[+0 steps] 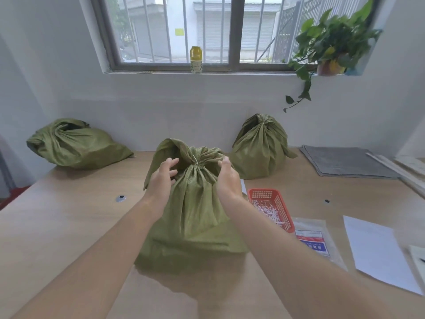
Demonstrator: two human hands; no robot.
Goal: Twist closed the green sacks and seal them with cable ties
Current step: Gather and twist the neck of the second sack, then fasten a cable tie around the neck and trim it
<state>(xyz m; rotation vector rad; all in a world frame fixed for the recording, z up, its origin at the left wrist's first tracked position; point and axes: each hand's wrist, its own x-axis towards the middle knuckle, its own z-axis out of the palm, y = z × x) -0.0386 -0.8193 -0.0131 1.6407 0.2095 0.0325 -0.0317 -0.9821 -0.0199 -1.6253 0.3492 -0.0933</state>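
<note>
Head view: a green sack (195, 215) stands upright at the middle of the wooden table (69, 226), its top gathered into a neck bound by a pale cable tie (195, 160). The left hand (162, 178) is at the left of the neck, fingers spread and loosely bent, gripping nothing; contact with the cloth cannot be confirmed. The right hand (226, 180) is at the right of the neck, fingers nearly straight and laid close against the gathered cloth, gripping nothing. A second sack (259, 146) stands behind and to the right against the wall, neck tied. A third sack (76, 146) lies on its side at the far left, top twisted; no tie can be made out on it. A red basket (271, 206) holding loose white ties (269, 210) sits just beside the middle sack on its right. Further right lie a plastic packet (312, 240), a sheet of paper (377, 247) and a stack of grey cloth (347, 161). A yellow can (196, 59) and a potted plant (331, 42) stand on the window sill
</note>
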